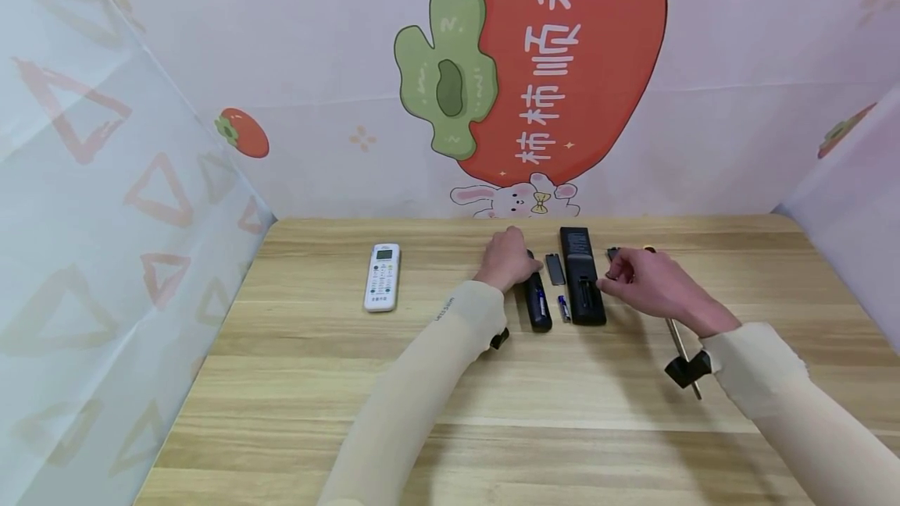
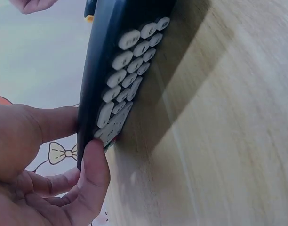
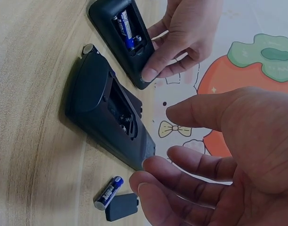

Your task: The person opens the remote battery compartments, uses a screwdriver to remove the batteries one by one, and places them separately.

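Note:
My left hand (image 1: 505, 258) pinches the far end of a black remote control (image 1: 532, 299) with its back up and its battery compartment uncovered. Inside that compartment lies a blue and silver battery (image 3: 125, 29); white buttons (image 2: 129, 39) show on the underside, raised from the table. Just right of it, a second, larger black remote (image 1: 579, 268) lies back up, its compartment (image 3: 121, 117) uncovered with springs showing. Beside this one hovers my right hand (image 1: 650, 287), thumb and fingers apart around nothing. A loose battery (image 3: 108, 193) and a small black cover (image 3: 122, 207) lie below its fingers.
Between the black remotes are another battery cover (image 1: 555, 269) and another battery (image 1: 564, 308). A white remote (image 1: 382, 278) lies face up to the left. Under my right wrist a thin metallic rod (image 1: 679, 342) is partly hidden. A printed cloth wall (image 1: 316, 170) stands behind the table.

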### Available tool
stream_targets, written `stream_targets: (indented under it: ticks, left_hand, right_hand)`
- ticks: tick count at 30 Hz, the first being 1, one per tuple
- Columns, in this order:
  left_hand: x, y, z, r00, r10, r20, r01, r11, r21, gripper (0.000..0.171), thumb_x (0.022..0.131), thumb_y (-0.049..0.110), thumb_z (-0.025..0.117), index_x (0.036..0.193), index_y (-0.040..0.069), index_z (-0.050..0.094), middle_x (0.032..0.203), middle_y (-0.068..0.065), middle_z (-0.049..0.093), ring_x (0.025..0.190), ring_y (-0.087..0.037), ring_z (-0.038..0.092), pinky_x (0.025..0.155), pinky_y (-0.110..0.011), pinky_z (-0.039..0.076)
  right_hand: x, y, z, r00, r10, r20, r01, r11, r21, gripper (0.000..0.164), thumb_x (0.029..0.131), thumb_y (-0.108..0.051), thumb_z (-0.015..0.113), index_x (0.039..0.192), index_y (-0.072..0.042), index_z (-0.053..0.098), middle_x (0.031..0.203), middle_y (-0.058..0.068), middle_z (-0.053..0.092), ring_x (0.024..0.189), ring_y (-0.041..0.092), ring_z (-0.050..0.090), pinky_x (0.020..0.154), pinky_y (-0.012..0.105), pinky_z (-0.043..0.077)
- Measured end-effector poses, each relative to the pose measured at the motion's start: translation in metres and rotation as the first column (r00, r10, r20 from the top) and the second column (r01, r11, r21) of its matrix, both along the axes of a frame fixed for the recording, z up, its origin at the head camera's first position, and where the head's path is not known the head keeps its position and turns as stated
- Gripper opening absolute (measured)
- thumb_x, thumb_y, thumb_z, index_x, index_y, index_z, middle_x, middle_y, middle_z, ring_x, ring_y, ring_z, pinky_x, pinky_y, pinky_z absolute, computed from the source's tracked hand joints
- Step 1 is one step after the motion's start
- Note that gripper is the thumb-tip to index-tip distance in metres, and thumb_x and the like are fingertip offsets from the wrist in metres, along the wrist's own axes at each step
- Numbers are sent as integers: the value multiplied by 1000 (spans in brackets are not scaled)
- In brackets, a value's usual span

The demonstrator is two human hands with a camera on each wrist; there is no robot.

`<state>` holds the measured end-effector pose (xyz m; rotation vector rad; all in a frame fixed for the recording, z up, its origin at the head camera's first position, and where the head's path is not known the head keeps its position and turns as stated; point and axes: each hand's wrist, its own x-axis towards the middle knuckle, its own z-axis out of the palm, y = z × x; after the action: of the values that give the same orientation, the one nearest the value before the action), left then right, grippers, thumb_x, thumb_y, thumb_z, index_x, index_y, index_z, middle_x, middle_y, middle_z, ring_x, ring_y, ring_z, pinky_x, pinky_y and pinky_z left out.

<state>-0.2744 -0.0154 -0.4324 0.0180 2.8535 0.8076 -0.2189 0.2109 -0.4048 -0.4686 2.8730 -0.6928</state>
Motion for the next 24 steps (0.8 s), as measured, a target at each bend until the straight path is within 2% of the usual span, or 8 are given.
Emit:
stream_targets:
  ticks: [4, 9, 13, 20, 24]
  left_hand:
    - [-1, 1, 1, 999, -26, -35, 26, 1000, -5, 37, 89, 26, 79, 112, 3, 62, 92, -8, 62, 80, -22, 58, 70, -31, 50]
    - [0, 4, 0, 999, -15, -45, 15, 1000, 11, 39, 88, 24, 79, 113, 2, 60, 92, -8, 61, 79, -23, 58, 66, -30, 50]
    - [1, 7, 1, 999, 7, -44, -6, 1000, 19, 38, 89, 24, 78, 113, 1, 61, 92, -9, 61, 78, -22, 58, 66, -30, 50]
    - [2, 11, -1, 1000, 0, -24, 1, 999, 44, 22, 90, 15, 76, 104, 3, 63, 80, -6, 61, 68, -20, 59, 55, -27, 48]
    - [2, 11, -1, 1000, 6, -15, -5, 999, 32, 25, 91, 18, 76, 105, 3, 63, 79, -5, 60, 68, -20, 58, 56, -27, 47]
  right_hand:
    - [0, 1, -1, 1000, -3, 8, 3, 1000, -2, 23, 94, -27, 71, 94, -5, 64, 82, 3, 62, 68, 18, 55, 62, 33, 45]
    - [0, 1, -2, 1000, -6, 15, 6, 1000, 2, 24, 94, -28, 71, 94, -5, 63, 83, 4, 62, 69, 18, 55, 61, 33, 45]
    - [0, 1, -2, 1000, -7, 19, 7, 1000, 9, 24, 95, -27, 71, 93, -5, 63, 83, 4, 62, 68, 19, 54, 61, 33, 45]
    - [1, 1, -1, 1000, -8, 27, 8, 1000, 4, 24, 95, -27, 71, 93, -4, 63, 83, 5, 62, 69, 19, 54, 60, 33, 45]
    - [2, 1, -1, 1000, -7, 30, 7, 1000, 3, 24, 95, -27, 70, 93, -5, 63, 83, 4, 61, 69, 19, 54, 60, 33, 45]
